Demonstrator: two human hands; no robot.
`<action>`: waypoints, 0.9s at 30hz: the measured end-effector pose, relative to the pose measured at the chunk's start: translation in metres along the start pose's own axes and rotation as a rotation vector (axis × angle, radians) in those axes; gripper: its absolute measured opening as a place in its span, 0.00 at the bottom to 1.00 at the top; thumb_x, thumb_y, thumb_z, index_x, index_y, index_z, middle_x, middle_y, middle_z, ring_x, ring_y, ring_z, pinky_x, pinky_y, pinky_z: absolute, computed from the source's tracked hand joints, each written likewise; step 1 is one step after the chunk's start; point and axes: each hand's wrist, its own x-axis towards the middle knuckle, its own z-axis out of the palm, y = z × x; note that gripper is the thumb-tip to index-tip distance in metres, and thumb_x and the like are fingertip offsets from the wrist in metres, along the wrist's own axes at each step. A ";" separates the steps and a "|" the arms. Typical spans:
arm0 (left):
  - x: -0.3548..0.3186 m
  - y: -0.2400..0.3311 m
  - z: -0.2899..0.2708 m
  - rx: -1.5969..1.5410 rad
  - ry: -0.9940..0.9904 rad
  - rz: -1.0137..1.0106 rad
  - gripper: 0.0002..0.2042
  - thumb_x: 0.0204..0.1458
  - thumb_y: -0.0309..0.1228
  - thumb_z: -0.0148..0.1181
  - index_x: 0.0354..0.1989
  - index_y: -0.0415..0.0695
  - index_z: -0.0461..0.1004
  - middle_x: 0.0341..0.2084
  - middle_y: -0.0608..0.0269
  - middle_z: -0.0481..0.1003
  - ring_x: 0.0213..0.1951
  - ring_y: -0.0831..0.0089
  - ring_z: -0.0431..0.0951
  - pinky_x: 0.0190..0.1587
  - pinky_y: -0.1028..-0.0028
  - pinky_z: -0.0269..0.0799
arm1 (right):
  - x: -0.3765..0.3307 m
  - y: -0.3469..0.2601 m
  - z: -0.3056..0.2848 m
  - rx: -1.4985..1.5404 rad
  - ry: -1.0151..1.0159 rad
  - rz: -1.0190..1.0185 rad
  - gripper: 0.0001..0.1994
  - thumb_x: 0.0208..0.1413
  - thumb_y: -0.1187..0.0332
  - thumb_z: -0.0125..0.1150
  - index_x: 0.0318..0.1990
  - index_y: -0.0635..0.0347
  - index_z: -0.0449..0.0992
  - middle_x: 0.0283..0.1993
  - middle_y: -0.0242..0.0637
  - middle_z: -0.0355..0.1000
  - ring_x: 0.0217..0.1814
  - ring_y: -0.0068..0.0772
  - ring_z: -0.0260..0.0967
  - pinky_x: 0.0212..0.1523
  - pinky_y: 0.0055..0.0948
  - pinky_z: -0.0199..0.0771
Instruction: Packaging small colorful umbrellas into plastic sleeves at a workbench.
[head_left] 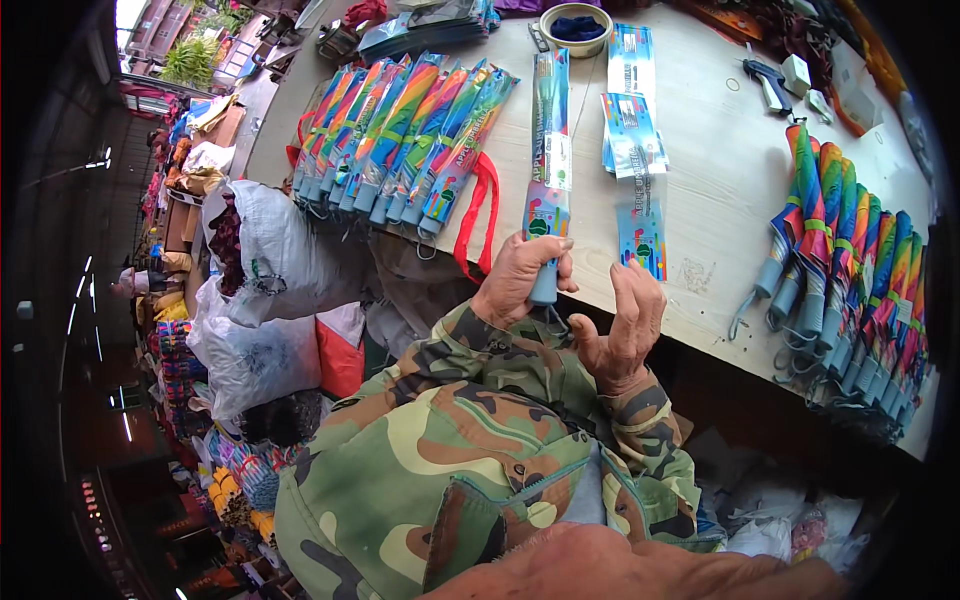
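In the head view, has on the bench (pixel 740 215) a round bowl (pixel 592 47) of dark blue material (pixel 577 27) and rainbow umbrellas (pixel 388 140) in clear sleeves (pixel 462 165). Grasps with the left hand (pixel 516 278) the grey-blue handle end (pixel 544 287) of a rainbow-striped, sleeved umbrella (pixel 550 150) over the bench's near edge. Holds the right hand (pixel 622 335) half open by a flat printed sleeve (pixel 641 225); cannot tell whether touching.

Umbrella (pixel 545 284) you hold: lengthwise block capitals on its sleeve (pixel 550 160) | flat sleeves (pixel 643 235) on the worktop (pixel 705 150) before you: similar lengthwise capitals, plus small print too fine to read | sleeved umbrellas (pixel 385 145) to your left: capitals along the rightmost
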 end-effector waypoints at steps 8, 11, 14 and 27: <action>0.039 0.130 -0.163 1.624 0.824 0.299 0.28 0.62 0.55 0.67 0.46 0.35 0.79 0.36 0.43 0.83 0.40 0.45 0.84 0.46 0.49 0.77 | -0.027 0.062 -0.089 -0.314 -0.080 0.158 0.23 0.65 0.61 0.73 0.60 0.69 0.79 0.56 0.52 0.78 0.61 0.60 0.75 0.64 0.52 0.73; 0.038 0.141 -0.200 1.789 0.945 0.253 0.34 0.64 0.65 0.59 0.47 0.37 0.80 0.45 0.35 0.82 0.51 0.34 0.79 0.54 0.44 0.73 | -0.026 0.083 -0.117 -0.452 -0.063 0.220 0.20 0.66 0.64 0.72 0.59 0.68 0.79 0.57 0.51 0.78 0.61 0.58 0.75 0.64 0.50 0.73; 0.045 0.136 -0.220 1.834 1.105 0.407 0.36 0.67 0.65 0.54 0.50 0.36 0.78 0.50 0.32 0.79 0.58 0.33 0.75 0.59 0.42 0.70 | -0.027 0.094 -0.130 -0.532 -0.014 0.264 0.17 0.67 0.67 0.72 0.57 0.67 0.80 0.57 0.48 0.78 0.62 0.55 0.75 0.64 0.49 0.73; 0.052 0.131 -0.259 1.304 1.394 0.262 0.37 0.60 0.65 0.64 0.68 0.50 0.74 0.60 0.32 0.70 0.55 0.35 0.80 0.59 0.49 0.75 | -0.048 0.100 -0.129 -0.624 -0.036 0.316 0.14 0.67 0.67 0.71 0.55 0.66 0.81 0.55 0.44 0.80 0.62 0.51 0.75 0.65 0.48 0.73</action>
